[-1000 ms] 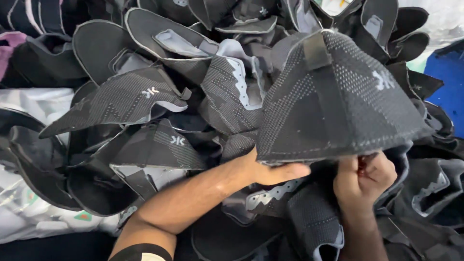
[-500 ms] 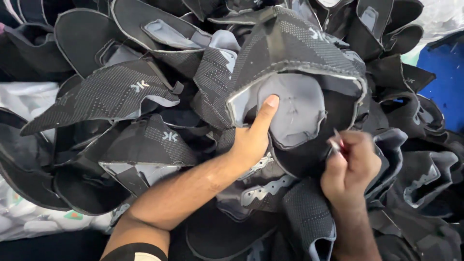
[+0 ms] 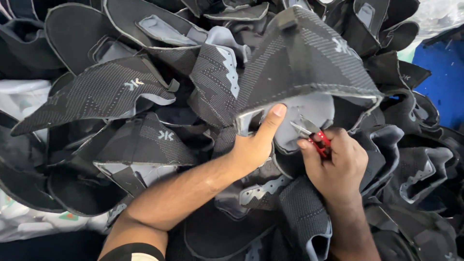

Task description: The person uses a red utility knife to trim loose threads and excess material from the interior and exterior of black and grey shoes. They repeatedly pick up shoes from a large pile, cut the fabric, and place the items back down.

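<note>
My left hand [image 3: 255,145] grips a black knitted shoe upper [image 3: 309,63] by its lower edge, thumb pressed on the grey lining [image 3: 316,108] inside. The upper is lifted and tilted so the lining shows. My right hand [image 3: 336,162] is closed around small red-handled thread snips [image 3: 311,135], whose metal tips point up and left at the grey lining, just right of my left thumb.
A deep heap of similar black and grey shoe uppers [image 3: 121,92] fills the view on all sides. A blue surface [image 3: 442,77] shows at the right edge. White plastic wrapping [image 3: 29,222] lies at the lower left.
The held upper has been turned so its grey lining faces me. My right hand has risen toward it and the snips now show at the lining.
</note>
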